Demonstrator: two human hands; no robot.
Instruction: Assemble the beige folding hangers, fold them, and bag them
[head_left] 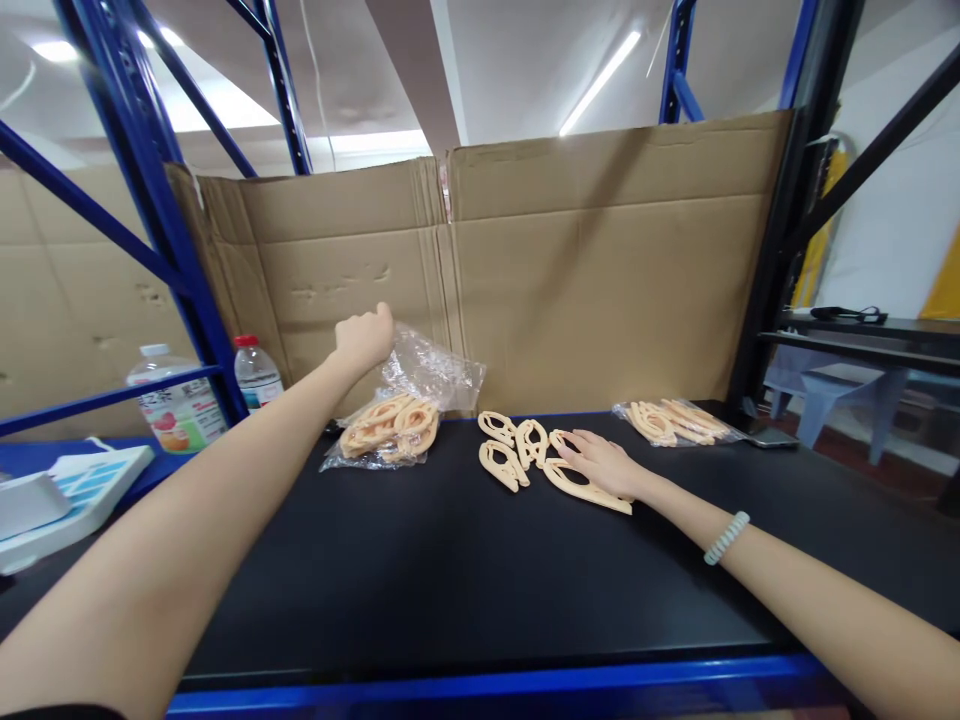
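Observation:
My left hand (365, 338) is raised at the left middle, its fingers closed on an empty clear plastic bag (435, 372) that hangs off to the right. Below it, a second clear bag filled with beige folding hangers (394, 425) lies on the black tabletop. My right hand (600, 464) rests palm down, fingers stretched out, over loose hangers and partly hides them. One long beige folding hanger (589, 490) shows under that hand. To its left lie several more folded hangers (502, 462), spread in a small group.
Another bag of beige hangers (675, 422) lies at the back right, beside a phone-like dark object (771, 437). Cardboard panels (615, 280) wall off the back. At left stand a red-capped bottle (256, 375), a large jug (180, 405) and a white-and-blue tray-like item (94, 490).

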